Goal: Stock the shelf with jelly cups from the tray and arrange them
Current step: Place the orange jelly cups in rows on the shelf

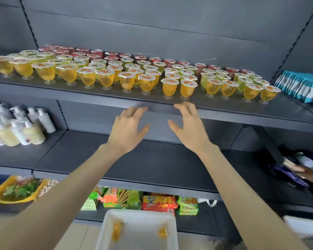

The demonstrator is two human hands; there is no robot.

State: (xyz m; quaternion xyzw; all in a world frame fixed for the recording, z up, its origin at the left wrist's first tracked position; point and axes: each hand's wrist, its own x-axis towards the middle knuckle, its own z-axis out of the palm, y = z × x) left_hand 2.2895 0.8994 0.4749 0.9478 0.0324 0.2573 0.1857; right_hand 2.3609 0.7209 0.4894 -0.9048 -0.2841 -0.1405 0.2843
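Several rows of jelly cups (170, 88) stand on the dark grey shelf (116, 95): orange in front, yellow-green behind, red at the back. My left hand (129, 126) and my right hand (189, 125) hover just below the shelf's front edge, fingers spread, holding nothing. Both sit under the two orange cups at the front middle. A white tray (137, 230) lies low in the middle of the view. Two orange jelly cups (117, 230) remain in it, blurred.
White and blue packets (300, 85) fill the shelf's right end. Pump bottles (20, 127) stand on the lower shelf at left, with bare shelf beside them. Snack boxes (159, 202) line the bottom shelf. Yellow bowls (16, 190) sit at lower left.
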